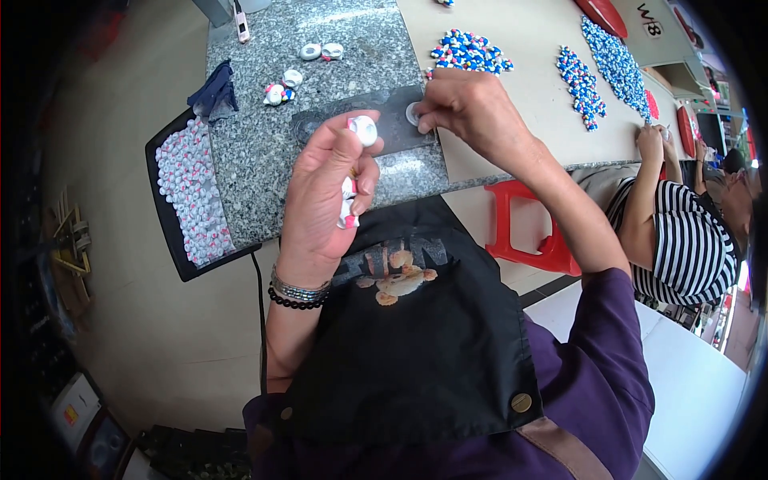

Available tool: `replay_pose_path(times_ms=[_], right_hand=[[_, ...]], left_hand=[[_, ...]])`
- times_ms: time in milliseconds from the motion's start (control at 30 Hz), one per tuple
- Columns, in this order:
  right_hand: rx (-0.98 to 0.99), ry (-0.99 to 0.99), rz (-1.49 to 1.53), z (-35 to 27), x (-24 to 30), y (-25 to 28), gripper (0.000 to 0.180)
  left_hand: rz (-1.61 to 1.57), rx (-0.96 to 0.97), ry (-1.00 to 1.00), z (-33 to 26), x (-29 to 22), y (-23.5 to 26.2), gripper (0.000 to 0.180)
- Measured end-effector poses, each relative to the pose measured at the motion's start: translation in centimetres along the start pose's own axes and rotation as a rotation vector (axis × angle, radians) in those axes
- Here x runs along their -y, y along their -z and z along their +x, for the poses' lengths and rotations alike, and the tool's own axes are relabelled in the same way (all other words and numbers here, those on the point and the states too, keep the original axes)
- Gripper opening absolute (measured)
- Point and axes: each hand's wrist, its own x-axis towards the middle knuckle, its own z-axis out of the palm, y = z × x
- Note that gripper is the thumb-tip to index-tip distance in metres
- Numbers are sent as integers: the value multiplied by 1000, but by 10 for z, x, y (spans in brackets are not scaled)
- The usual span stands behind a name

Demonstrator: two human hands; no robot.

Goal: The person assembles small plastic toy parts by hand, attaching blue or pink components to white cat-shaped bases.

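Note:
My left hand (324, 180) is raised in front of the table edge, closed. Between its thumb and forefinger is a small white round figurine piece (365, 130) with a hollow face and a touch of pink. More white-and-pink pieces (348, 214) are tucked under its curled fingers. Over the right end of a dark mat (400, 136), my right hand (460, 104) pinches a small pale round disc (413, 114). Loose pieces lie on the granite tabletop beyond: a white pair (322, 52) and a small cluster with pink and blue (279, 90).
A black tray (170, 216) of white-and-pink pieces stands at the left, beside a dark cloth (214, 92). Piles of blue-and-white pieces (468, 54) cover parts of the beige table. A red stool (524, 228) is under the edge. A person in a striped top (692, 240) works at the right.

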Motion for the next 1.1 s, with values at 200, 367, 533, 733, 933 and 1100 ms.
replay_pose_path(times_ms=[200, 367, 533, 733, 933, 1100], right_hand=[[-214, -588, 928, -8, 18, 4, 10], [-314, -555, 1071, -12, 39, 4, 13], [-306, -496, 1032, -15, 42, 1, 11], [-285, -470, 927, -19, 48, -2, 14], [-185, -396, 920, -20, 45, -2, 11], [-177, -216, 715, -11, 38, 1, 21]], left_hand=[[145, -52, -87, 8, 10, -16, 27], [172, -27, -134, 10, 20, -19, 25], [225, 9, -161, 9, 22, -22, 24], [482, 52, -274, 7, 18, -17, 19], [640, 115, -262, 5, 7, -14, 16], [570, 17, -207, 0, 4, -6, 16]])
